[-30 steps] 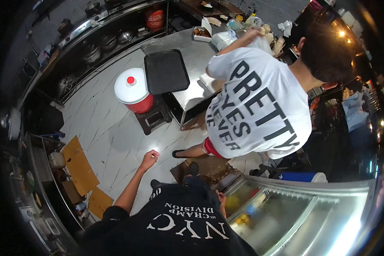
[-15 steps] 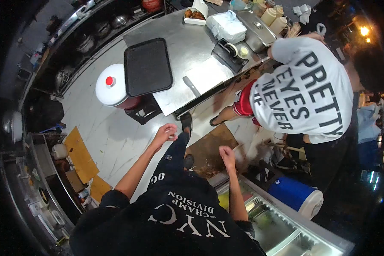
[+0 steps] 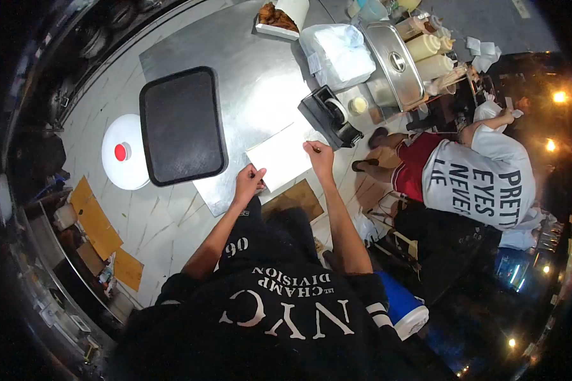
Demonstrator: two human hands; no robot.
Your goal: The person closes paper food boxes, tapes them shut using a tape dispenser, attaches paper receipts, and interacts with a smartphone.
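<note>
A flat white board or sheet (image 3: 283, 154) lies at the near edge of the steel table. At its near left corner is my left hand (image 3: 249, 184), fingers curled closed; what is in them, if anything, cannot be made out. My right hand (image 3: 320, 159) is pinched closed at the right end of the white sheet, with a small dark bit at the fingertips that is too small to name. Just beyond the right hand sits a black tape dispenser (image 3: 330, 117). Left of the sheet lies a black tray (image 3: 183, 127).
On the steel table (image 3: 248, 76) are a white box of fried food (image 3: 278, 18), a white plastic bag (image 3: 338, 56), a lidded steel pan (image 3: 394, 60) and several squeeze bottles (image 3: 424, 47). A white-lidded container (image 3: 124, 152) stands left. A co-worker (image 3: 476, 181) is at the right.
I have moved closer to the table, and both hands have gone from hanging free to the white sheet. The knife beside it no longer shows. The co-worker appears farther right and lower.
</note>
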